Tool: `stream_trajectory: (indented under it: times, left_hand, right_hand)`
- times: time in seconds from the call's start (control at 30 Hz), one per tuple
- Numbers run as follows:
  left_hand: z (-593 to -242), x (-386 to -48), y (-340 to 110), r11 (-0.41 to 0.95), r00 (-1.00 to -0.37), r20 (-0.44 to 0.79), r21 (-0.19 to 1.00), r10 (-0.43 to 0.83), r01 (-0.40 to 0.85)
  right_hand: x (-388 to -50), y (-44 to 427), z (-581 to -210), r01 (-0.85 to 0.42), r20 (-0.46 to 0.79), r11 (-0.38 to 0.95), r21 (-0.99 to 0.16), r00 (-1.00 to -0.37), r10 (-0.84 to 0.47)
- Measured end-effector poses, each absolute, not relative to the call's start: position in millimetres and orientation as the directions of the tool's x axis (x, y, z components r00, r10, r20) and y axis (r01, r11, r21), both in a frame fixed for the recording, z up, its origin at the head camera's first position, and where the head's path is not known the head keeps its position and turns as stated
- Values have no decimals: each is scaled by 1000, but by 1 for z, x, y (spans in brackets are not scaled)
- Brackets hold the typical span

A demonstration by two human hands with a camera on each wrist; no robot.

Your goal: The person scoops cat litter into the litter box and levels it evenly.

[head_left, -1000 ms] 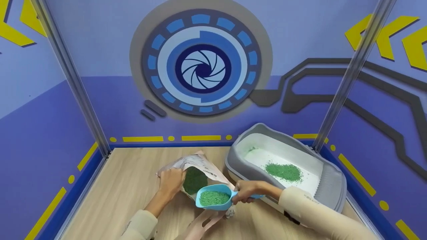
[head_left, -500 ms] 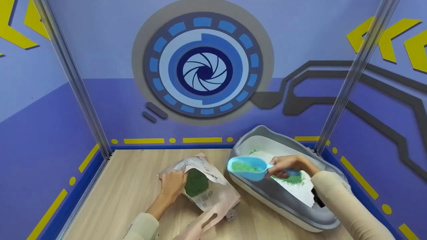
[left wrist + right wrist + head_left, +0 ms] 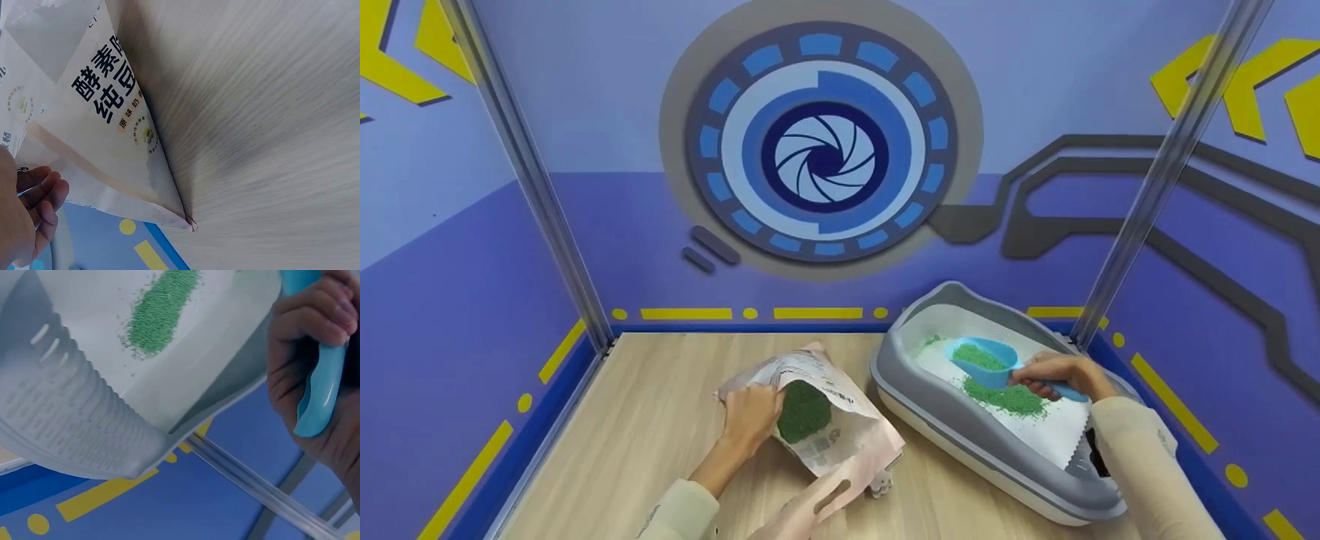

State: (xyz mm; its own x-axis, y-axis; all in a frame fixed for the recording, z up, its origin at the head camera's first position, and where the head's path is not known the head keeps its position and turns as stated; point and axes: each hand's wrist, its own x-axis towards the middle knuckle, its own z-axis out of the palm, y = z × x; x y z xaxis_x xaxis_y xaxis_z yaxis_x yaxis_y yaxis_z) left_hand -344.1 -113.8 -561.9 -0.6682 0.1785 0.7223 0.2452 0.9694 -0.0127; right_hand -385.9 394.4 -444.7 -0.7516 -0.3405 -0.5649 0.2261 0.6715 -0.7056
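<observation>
With curled fingers my right hand (image 3: 1051, 373) grips the handle of a light blue scoop (image 3: 994, 375), also seen in the right wrist view. Green pellets (image 3: 976, 357) fill the scoop, which hangs over the grey and white litter box (image 3: 915, 390). Inside the box lies a loose patch of green pellets (image 3: 160, 318). On the left, my left hand (image 3: 754, 418) holds the upper edge of a pale pink litter bag (image 3: 866, 442), fingers curled at its rim. The bag lies with its mouth open, dark green pellets (image 3: 804, 412) showing within. Where the fingertips meet the bag is partly hidden.
A wooden tabletop (image 3: 652, 405) carries the bag and the box. Blue-purple panels (image 3: 615, 247) with metal corner posts (image 3: 1159, 176) stand behind and at both sides. The box's ridged, slotted end (image 3: 84, 410) faces the right side.
My right hand has carried the filled scoop from beside the bag's mouth rightward and up, over the litter box. My left hand stays on the bag. The bag's front flap lies more exposed.
</observation>
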Motion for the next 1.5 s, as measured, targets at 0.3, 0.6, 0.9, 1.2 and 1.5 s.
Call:
stream_trajectory:
  times: [0.3, 0.6, 0.9, 1.2, 1.5]
  left_hand:
    - [-562, -342, -111, 967, -674, 713, -20, 191, 254]
    - [-565, -339, -114, 965, -658, 726, -27, 198, 261]
    - [-563, -340, -114, 965, -672, 711, -35, 207, 261]
    - [-564, -340, -115, 962, -686, 701, -5, 198, 272]
    - [-564, -338, -115, 959, -674, 710, -5, 204, 284]
  right_hand:
    - [-375, 388, -464, 292, -664, 780, -554, -719, -202]
    - [-372, 389, -471, 328, -753, 833, -444, -641, -149]
    - [-367, 402, -466, 357, -787, 846, -396, -607, -113]
    - [-353, 427, -452, 421, -802, 827, -373, -594, -59]
    - [-344, 432, -440, 357, -757, 874, -330, -653, -19]
